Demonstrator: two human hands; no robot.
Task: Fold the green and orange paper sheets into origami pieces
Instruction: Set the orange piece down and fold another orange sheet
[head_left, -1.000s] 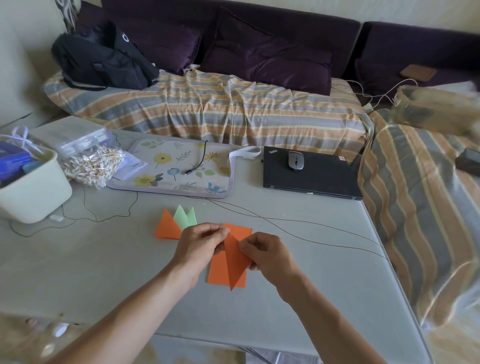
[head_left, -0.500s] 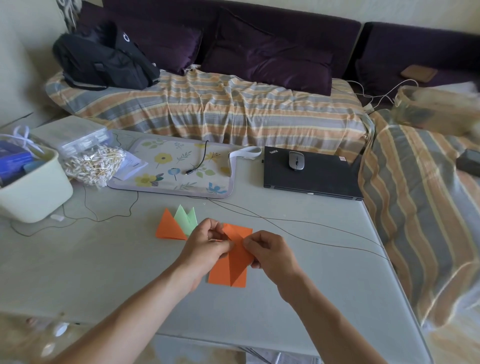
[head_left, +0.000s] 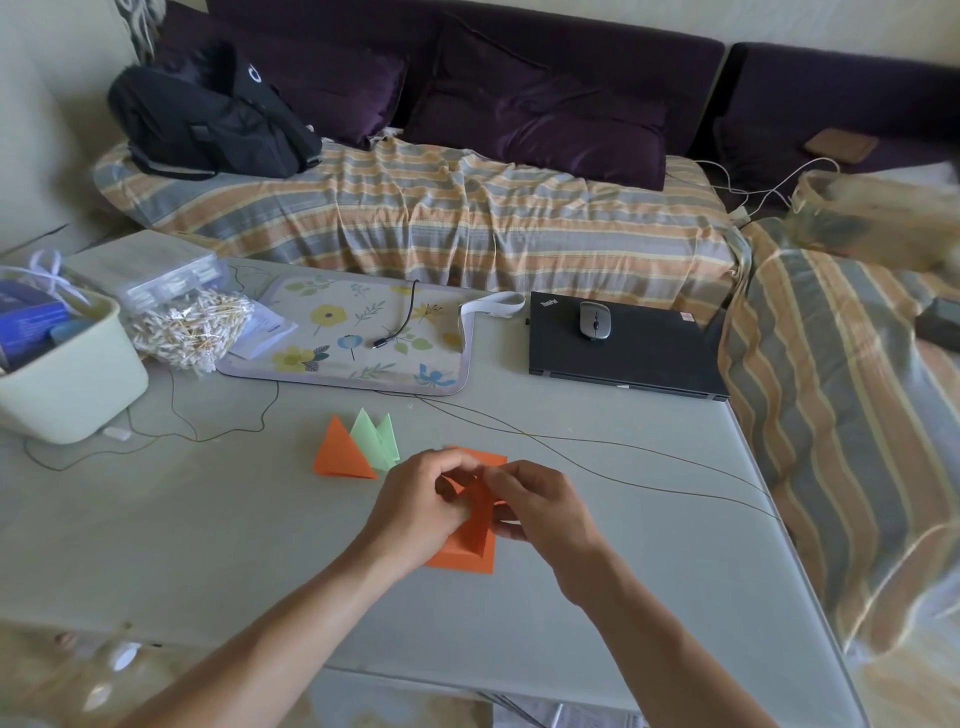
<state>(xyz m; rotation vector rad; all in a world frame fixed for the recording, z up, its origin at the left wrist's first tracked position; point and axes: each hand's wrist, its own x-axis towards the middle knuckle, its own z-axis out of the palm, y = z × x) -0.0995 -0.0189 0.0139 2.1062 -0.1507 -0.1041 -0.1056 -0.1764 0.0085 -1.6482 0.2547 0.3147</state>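
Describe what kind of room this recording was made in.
Most likely a home living room: a purple sofa draped with a striped cover, and a pale table holding a closed laptop.

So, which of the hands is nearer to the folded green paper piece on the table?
Left. The left hand is just below and right of the folded green paper piece. The right hand is further right, with the orange paper sheet pinched between both.

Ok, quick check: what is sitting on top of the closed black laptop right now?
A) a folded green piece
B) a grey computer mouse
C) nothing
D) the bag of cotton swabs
B: a grey mouse rests on the lid of the closed laptop, towards its far left corner.
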